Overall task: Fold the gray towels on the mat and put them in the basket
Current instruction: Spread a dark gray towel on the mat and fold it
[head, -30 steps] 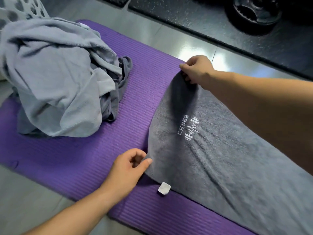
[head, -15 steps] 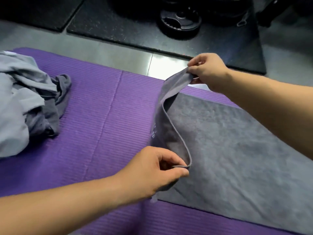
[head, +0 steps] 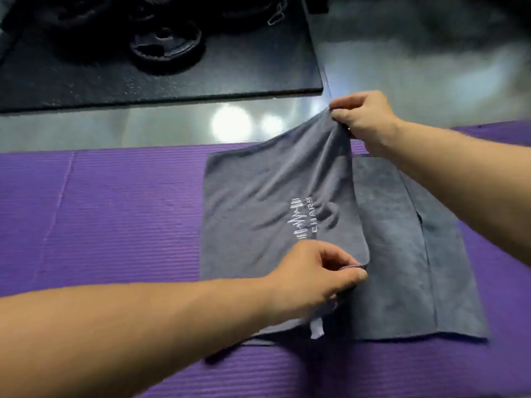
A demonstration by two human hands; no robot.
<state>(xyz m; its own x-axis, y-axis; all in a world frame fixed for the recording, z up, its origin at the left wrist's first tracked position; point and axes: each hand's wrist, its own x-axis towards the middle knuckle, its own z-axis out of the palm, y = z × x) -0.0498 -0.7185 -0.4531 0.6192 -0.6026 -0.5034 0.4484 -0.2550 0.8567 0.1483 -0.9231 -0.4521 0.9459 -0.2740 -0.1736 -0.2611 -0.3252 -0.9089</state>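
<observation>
A dark gray towel [head: 258, 196] with a white embroidered logo lies on the purple mat [head: 100, 225]. Its left end is lifted and folded over toward the right, above the flat part [head: 402, 268]. My left hand [head: 319, 274] pinches the near corner of the lifted edge. My right hand [head: 365, 119] pinches the far corner, held up off the mat. A small white label [head: 316, 328] hangs under my left hand. The basket and the other towels are out of view.
Beyond the mat is glossy gray floor [head: 143, 127] with light reflections. A black rubber mat [head: 172, 76] at the back carries dark weight plates [head: 166, 47].
Both hands have carried the towel's left edge up and over to the right, so the logo side now faces up. The view has swung right and the towel pile has left the frame.
</observation>
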